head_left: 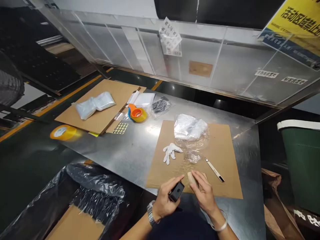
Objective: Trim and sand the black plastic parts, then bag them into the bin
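Note:
My left hand (163,198), with a metal watch at the wrist, is closed around a small black box-shaped device (177,191) with a round hole in its face. In my right hand (205,195) is a small beige block-like piece (192,179), partly hidden by the fingers. Both hands are close together over the near edge of a brown cardboard sheet (222,146). On that sheet lie a white glove (171,152), a crumpled clear plastic bag (192,156), a stack of clear bags (190,127) and a slim white-handled cutter (214,169).
The metal table (120,156) also carries cardboard sheets (120,91) with a wrapped plastic bundle (95,104), a yellow tape roll (63,132), an orange tape dispenser (136,112) and a sticker sheet (120,128). A black-lined bin (97,200) stands left, a green bin (301,160) right.

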`<action>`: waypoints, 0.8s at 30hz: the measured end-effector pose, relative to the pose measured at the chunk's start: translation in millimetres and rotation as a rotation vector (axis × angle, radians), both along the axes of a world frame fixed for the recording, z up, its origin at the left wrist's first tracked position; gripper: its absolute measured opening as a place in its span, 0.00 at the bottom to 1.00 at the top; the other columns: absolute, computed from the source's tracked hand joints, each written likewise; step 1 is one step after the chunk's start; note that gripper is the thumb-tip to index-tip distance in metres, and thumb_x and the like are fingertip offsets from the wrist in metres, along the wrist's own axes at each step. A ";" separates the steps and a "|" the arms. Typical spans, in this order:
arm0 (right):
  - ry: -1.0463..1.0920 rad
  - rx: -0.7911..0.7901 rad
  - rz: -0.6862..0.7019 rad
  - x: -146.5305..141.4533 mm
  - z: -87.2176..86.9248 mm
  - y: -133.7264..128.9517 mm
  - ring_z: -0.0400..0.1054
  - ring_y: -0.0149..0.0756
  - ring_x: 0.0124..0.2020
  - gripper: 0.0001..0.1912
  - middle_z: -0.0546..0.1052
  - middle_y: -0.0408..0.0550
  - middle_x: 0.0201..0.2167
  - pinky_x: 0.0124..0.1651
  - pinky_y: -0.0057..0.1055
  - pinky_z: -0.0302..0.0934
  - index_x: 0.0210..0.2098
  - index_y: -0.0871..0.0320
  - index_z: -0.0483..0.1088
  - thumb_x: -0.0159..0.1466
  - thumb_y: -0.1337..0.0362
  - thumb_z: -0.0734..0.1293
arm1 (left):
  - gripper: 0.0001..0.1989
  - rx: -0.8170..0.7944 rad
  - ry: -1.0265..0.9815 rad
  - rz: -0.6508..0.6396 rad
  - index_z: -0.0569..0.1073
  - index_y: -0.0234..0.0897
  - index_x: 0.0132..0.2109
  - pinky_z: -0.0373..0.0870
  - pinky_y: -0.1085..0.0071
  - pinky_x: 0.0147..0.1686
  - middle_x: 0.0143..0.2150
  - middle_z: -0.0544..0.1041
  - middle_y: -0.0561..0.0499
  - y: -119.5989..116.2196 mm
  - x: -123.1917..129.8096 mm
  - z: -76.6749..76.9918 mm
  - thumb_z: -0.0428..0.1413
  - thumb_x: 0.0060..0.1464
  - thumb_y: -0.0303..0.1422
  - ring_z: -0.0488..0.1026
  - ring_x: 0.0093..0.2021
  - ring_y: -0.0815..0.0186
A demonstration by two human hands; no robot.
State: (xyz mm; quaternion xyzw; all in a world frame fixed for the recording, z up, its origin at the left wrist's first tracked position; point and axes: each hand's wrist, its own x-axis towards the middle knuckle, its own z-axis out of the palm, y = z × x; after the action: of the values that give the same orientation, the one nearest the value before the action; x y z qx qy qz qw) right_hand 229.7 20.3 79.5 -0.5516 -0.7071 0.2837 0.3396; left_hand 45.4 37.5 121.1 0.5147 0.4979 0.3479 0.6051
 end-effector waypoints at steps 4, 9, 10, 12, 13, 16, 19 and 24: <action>0.054 0.162 0.430 -16.4 83.0 2.1 0.60 0.44 0.50 0.27 0.68 0.54 0.52 0.51 0.45 0.59 0.60 0.56 0.54 0.62 0.68 0.61 | 0.24 0.099 0.010 -0.087 0.75 0.38 0.48 0.61 0.57 0.50 0.39 0.76 0.41 -4.4 -10.8 1.9 0.61 0.39 0.29 0.70 0.41 0.50; 0.045 0.152 0.419 -23.9 109.9 5.3 0.59 0.42 0.46 0.26 0.67 0.55 0.49 0.48 0.43 0.59 0.60 0.57 0.53 0.62 0.72 0.59 | 0.17 0.095 0.017 -0.191 0.76 0.38 0.45 0.64 0.60 0.44 0.33 0.75 0.43 -7.8 -18.7 14.1 0.58 0.45 0.31 0.71 0.36 0.53; 0.054 0.137 0.443 -25.1 110.2 3.4 0.59 0.42 0.46 0.26 0.67 0.55 0.49 0.48 0.44 0.59 0.60 0.56 0.54 0.62 0.71 0.60 | 0.16 0.080 -0.007 -0.212 0.76 0.39 0.45 0.64 0.61 0.44 0.35 0.75 0.43 -6.8 -19.1 17.6 0.57 0.46 0.32 0.71 0.37 0.54; 0.085 0.117 0.479 -28.3 109.5 -0.8 0.59 0.42 0.47 0.26 0.67 0.54 0.48 0.49 0.44 0.59 0.59 0.54 0.56 0.62 0.69 0.61 | 0.13 0.040 -0.079 -0.237 0.76 0.38 0.41 0.65 0.63 0.42 0.35 0.76 0.45 -4.4 -19.7 23.5 0.57 0.47 0.33 0.71 0.37 0.55; 0.117 0.104 0.456 -30.1 108.2 -2.5 0.59 0.42 0.48 0.25 0.66 0.53 0.48 0.49 0.43 0.59 0.59 0.53 0.57 0.62 0.69 0.61 | 0.11 0.026 -0.104 -0.249 0.76 0.37 0.39 0.66 0.64 0.38 0.33 0.75 0.46 -3.8 -19.9 25.5 0.57 0.47 0.34 0.71 0.34 0.57; 0.264 0.042 0.271 -36.0 99.2 -3.7 0.60 0.40 0.48 0.22 0.66 0.52 0.48 0.49 0.42 0.60 0.58 0.50 0.58 0.65 0.65 0.58 | 0.14 -0.094 -0.319 -0.232 0.71 0.37 0.38 0.65 0.69 0.27 0.26 0.73 0.51 -6.8 -18.1 26.5 0.57 0.47 0.41 0.69 0.25 0.63; 0.388 0.006 0.115 -44.7 85.1 -3.6 0.60 0.41 0.49 0.21 0.67 0.52 0.48 0.49 0.43 0.60 0.58 0.51 0.60 0.66 0.61 0.57 | 0.21 -0.302 -0.679 -0.036 0.68 0.38 0.42 0.67 0.68 0.30 0.32 0.75 0.49 -12.2 -9.8 24.7 0.56 0.46 0.48 0.72 0.29 0.63; 0.402 -0.038 0.025 -59.5 69.9 -18.3 0.60 0.40 0.49 0.20 0.67 0.52 0.48 0.50 0.42 0.59 0.58 0.50 0.60 0.66 0.63 0.56 | 0.30 -0.666 -1.013 0.157 0.67 0.34 0.53 0.63 0.59 0.48 0.47 0.74 0.41 0.2 -0.7 32.6 0.48 0.52 0.52 0.72 0.44 0.55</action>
State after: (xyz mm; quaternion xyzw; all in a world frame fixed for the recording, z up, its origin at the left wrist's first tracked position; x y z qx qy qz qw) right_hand 170.1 1.9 149.4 -0.4813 -0.6266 0.4054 0.4598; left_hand 44.7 37.7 153.6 0.0300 0.2666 0.4185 0.8677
